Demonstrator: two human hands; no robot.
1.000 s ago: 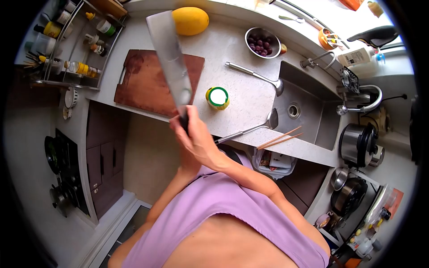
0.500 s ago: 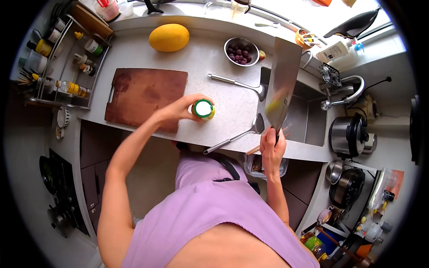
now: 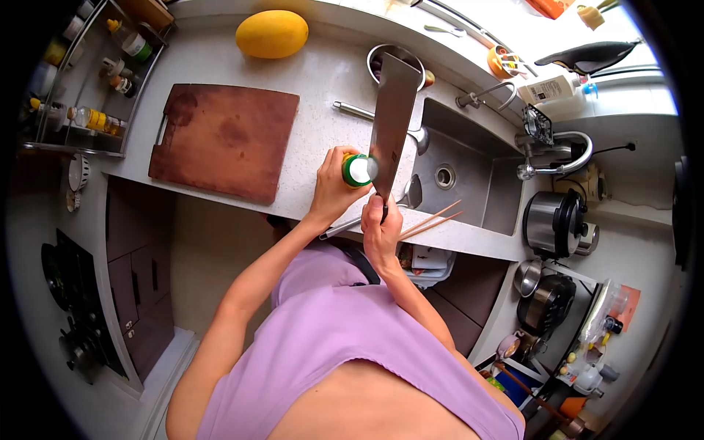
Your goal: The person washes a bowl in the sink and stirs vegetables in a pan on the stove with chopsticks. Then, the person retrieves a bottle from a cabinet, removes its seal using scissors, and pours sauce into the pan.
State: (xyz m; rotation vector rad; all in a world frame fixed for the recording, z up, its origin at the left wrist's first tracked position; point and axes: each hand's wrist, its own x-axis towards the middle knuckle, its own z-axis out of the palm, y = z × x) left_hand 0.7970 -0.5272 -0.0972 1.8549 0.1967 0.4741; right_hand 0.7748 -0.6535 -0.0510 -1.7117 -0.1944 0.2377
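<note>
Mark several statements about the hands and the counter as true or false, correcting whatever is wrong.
1. The right hand grips the cleaver by its handle. True.
2. The left hand lies flat on the cutting board. False: its fingers are around the green-lidded jar.
3. The cleaver's blade hides part of the metal bowl. True.
4. The yellow melon is inside the sink. False: the melon sits on the counter, beyond the cutting board.
</note>
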